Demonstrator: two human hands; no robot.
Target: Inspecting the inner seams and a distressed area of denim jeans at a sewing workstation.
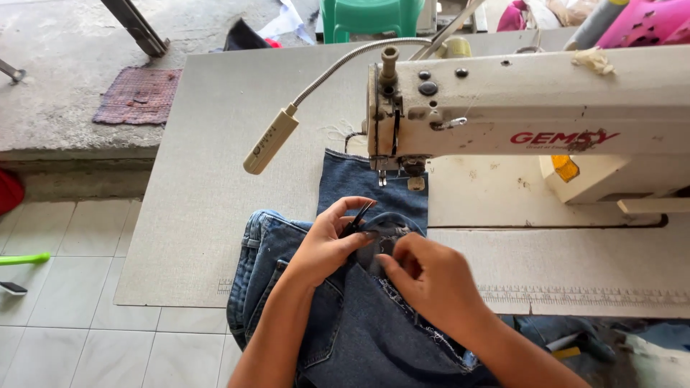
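Head view of a sewing station. The left hand (327,244) pinches small black thread snips (357,219) between thumb and fingers, tips aimed toward 1 o'clock. The right hand (431,276) lies just beside it at 4 o'clock, fingers curled and pinching a frayed seam of the blue jeans (345,323). The jeans hang over the table's near edge at 6 o'clock; a darker denim panel (359,179) runs toward 12 o'clock under the needle of the cream sewing machine (532,108). A gooseneck lamp (269,140) hangs at 10 o'clock from the hands. The grey table (201,179) shows open surface toward 9 o'clock, up to its left edge. Beyond that edge lie pale floor tiles (65,287), a concrete step and a small woven mat (136,95) at 10 o'clock.
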